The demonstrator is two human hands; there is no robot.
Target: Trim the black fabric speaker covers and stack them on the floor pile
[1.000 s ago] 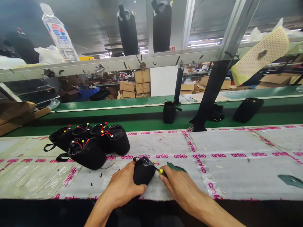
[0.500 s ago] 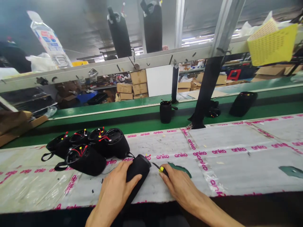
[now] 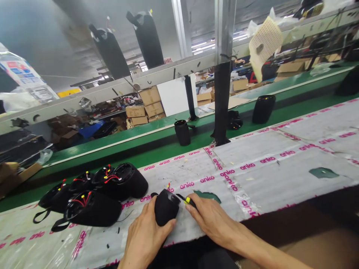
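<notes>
My left hand (image 3: 147, 231) is closed around a black fabric-covered cylindrical speaker housing (image 3: 166, 209), which tilts over the near edge of the table. Small red and yellow connectors show just beyond its upper end. In my right hand (image 3: 210, 218) is a utility knife (image 3: 191, 203) with a black and yellow handle. Its thin dark blade points at the housing's upper right rim; whether it touches cannot be made out. To the left lie several similar black housings (image 3: 97, 209) with red wires, yellow connectors and strap loops. A dark green scrap (image 3: 209, 195) lies behind my right hand.
White sheeting with pink-printed tape covers the table (image 3: 193, 164). Behind it runs a green conveyor belt (image 3: 157, 147) carrying more black housings (image 3: 263, 109). A black-wrapped post (image 3: 222, 104) rises at the table's back edge. Another green scrap (image 3: 323, 172) lies right.
The view has turned and tilted, shifting the background. The held housing is more upright, its end turned towards the knife. Both hands keep their holds, and the blade is nearer the rim.
</notes>
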